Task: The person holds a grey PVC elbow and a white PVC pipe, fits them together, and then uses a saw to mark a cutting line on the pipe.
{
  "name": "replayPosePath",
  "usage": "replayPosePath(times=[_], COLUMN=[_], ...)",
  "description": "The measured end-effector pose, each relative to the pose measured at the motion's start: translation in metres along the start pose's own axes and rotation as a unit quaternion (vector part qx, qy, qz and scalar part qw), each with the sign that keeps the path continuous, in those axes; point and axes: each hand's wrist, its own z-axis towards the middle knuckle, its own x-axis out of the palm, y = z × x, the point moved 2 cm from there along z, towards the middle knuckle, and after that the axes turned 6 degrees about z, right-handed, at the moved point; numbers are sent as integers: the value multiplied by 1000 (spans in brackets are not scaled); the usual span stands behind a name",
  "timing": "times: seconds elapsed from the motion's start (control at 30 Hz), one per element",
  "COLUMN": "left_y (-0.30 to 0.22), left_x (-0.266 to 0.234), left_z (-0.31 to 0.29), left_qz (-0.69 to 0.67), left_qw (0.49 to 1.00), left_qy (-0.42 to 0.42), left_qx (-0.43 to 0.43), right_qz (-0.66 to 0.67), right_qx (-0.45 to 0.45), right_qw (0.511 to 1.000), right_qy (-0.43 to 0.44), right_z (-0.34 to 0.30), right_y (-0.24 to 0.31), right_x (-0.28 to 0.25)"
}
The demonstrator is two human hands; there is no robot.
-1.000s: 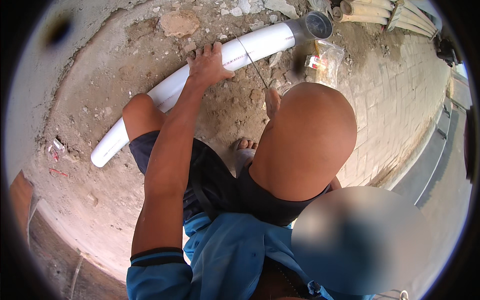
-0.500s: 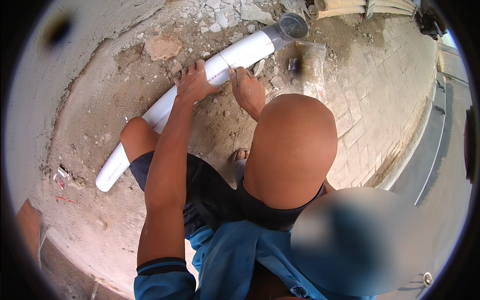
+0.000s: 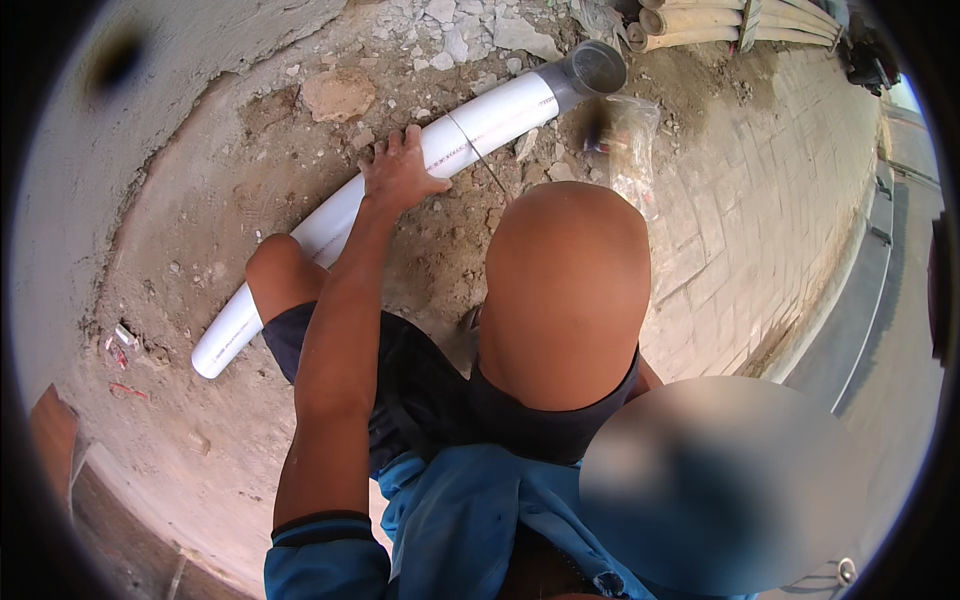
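A long white plastic pipe (image 3: 500, 112) lies slantwise on the dirt, a grey elbow fitting (image 3: 597, 68) on its far right end. My left hand (image 3: 398, 175) grips the pipe near its middle, thumb on the near side and fingers over the far side. To the right of that hand, a thin dark blade-like strip (image 3: 490, 171) crosses the pipe and runs down behind my raised right knee (image 3: 568, 290). What the strip belongs to is hidden. My right hand is out of sight behind the knee. The pipe's lower left part passes behind my other knee (image 3: 283, 272).
Broken rubble (image 3: 455, 40) and a brown stone (image 3: 338, 94) lie beyond the pipe. A clear plastic bag (image 3: 633, 160) rests right of it, near bundled poles (image 3: 700, 30). A rough wall (image 3: 70, 200) rises on the left; brick paving (image 3: 760, 190) stretches right.
My right hand has drawn back toward me, from beside the pipe to behind the knee. More of the thin strip now shows. My left hand stays on the pipe.
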Motion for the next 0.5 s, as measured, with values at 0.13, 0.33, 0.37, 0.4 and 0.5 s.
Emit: replayPosePath(times=[0.13, 0.33, 0.37, 0.4, 0.5], left_y=[1, 4, 1, 0, 1], left_x=[-2, -3, -6, -9, -8], left_z=[1, -3, -6, -6, -2], left_qz=[2, -4, -6, -8, -12], left_qw=[1000, 1000, 1000, 1000, 1000], left_qy=[10, 6, -3, 0, 3], left_qx=[-8, 0, -3, -7, -7], right_qz=[-76, -76, -33, 43, 388], right_qx=[11, 41, 71, 128, 389], right_qw=[997, 996, 995, 987, 805], right_qy=[-3, 38, 55, 86, 224], right_z=[18, 2, -6, -9, 11], right_y=[9, 8, -1, -12, -20], right_x=[8, -2, -10, -16, -23])
